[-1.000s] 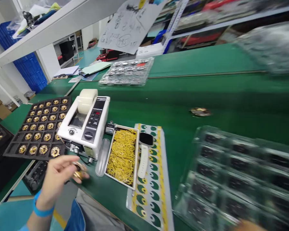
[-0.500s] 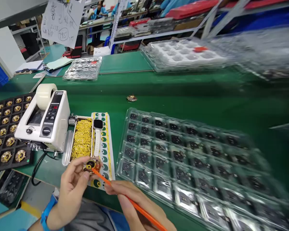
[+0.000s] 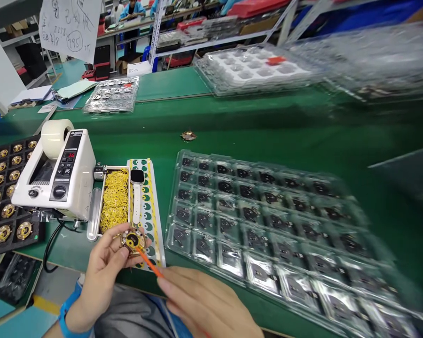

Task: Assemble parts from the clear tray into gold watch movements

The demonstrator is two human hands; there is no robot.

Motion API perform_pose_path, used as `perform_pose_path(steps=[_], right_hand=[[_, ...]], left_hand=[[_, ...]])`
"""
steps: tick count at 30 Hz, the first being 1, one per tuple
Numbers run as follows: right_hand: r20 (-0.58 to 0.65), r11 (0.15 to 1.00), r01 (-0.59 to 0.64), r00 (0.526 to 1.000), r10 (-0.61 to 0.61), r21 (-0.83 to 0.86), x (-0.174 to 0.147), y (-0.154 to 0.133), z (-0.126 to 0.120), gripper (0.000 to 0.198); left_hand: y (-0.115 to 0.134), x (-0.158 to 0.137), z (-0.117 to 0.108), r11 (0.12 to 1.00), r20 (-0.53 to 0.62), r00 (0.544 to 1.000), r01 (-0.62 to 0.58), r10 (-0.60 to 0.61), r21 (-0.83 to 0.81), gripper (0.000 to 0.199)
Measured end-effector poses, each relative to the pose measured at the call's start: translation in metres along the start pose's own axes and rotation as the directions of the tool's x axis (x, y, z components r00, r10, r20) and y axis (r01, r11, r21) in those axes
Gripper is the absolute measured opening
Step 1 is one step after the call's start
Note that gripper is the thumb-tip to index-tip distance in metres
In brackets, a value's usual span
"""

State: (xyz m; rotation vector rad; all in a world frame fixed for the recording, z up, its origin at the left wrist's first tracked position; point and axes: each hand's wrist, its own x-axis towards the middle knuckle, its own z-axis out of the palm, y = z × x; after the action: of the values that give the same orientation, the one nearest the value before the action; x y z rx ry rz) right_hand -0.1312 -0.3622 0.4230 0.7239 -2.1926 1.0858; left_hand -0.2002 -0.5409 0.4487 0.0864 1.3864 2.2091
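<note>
Head view: my left hand [image 3: 102, 272] pinches a round gold component [image 3: 129, 240]; my right hand [image 3: 207, 300] grips an orange stick [image 3: 150, 264].

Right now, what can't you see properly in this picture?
In the head view:
Orange stick: its middle is hidden by the right hand.
Gold round part: its underside is hidden by the part itself and the left hand.
Black tray: cut off by the left edge, partly behind the tape machine.
Clear plastic packs, upper right: too blurred to tell what's inside.
</note>
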Motion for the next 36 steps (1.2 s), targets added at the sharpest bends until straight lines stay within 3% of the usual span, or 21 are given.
perform_pose_path(steps=[3, 7, 9, 11, 14, 16, 20, 23, 25, 31, 36], right_hand=[[-0.222, 0.982, -0.172, 0.957, 0.186, 0.08, 0.008, -0.008, 0.009, 0.029], [-0.272, 0.973, -0.211, 0.935, 0.228, 0.088, 0.017, -0.012, 0.02, 0.028], [-0.267, 0.98, -0.195, 0.944, 0.196, 0.032, 0.016, -0.01, 0.025, 0.029], [-0.242, 0.988, -0.115, 0.966, 0.088, -0.1, 0.014, -0.006, 0.029, 0.026], [-0.106, 0.954, 0.064, 0.989, -0.099, -0.293, 0.012, -0.001, 0.032, 0.024], [-0.032, 0.938, 0.119, 0.99, -0.136, -0.325, 0.011, 0.0, 0.03, 0.025], [-0.166, 0.99, -0.034, 0.986, 0.01, -0.139, 0.009, -0.002, 0.017, 0.024], [-0.301, 0.982, -0.172, 0.935, 0.186, 0.072, 0.004, -0.004, 0.007, 0.032], [-0.337, 0.966, -0.226, 0.906, 0.256, 0.124, 0.001, -0.007, 0.003, 0.039], [-0.243, 0.954, -0.249, 0.927, 0.284, 0.165, 0.011, -0.022, 0.004, 0.033], [-0.185, 0.944, -0.309, 0.941, 0.284, -0.12, 0.016, -0.024, 0.023, 0.014]], left_hand=[[-0.005, -0.003, 0.003, 0.999, -0.008, 1.0, -0.028, 0.028, 0.024, 0.033], [-0.009, -0.004, 0.006, 0.997, 0.0, 0.998, -0.061, 0.061, 0.042, 0.035], [-0.01, -0.002, 0.006, 0.997, -0.012, 0.998, -0.065, 0.065, 0.044, 0.035], [-0.011, -0.001, 0.006, 0.998, -0.04, 0.998, -0.055, 0.057, 0.04, 0.035], [-0.008, 0.002, 0.004, 0.999, -0.094, 0.995, -0.017, 0.02, 0.034, 0.034], [-0.006, 0.005, 0.004, 1.0, -0.112, 0.993, 0.027, -0.027, 0.002, 0.031], [-0.002, 0.011, 0.007, 0.997, -0.109, 0.991, 0.075, -0.076, -0.007, 0.026], [-0.003, 0.013, 0.009, 0.993, -0.118, 0.993, 0.019, -0.006, 0.112, 0.023], [-0.003, 0.013, 0.011, 0.983, -0.115, 0.993, -0.01, 0.032, 0.181, 0.019], [-0.006, 0.009, 0.011, 0.935, -0.088, 0.984, -0.116, 0.154, 0.335, 0.017], [-0.01, 0.004, 0.008, 0.854, -0.077, 0.953, -0.224, 0.292, 0.47, 0.015]])
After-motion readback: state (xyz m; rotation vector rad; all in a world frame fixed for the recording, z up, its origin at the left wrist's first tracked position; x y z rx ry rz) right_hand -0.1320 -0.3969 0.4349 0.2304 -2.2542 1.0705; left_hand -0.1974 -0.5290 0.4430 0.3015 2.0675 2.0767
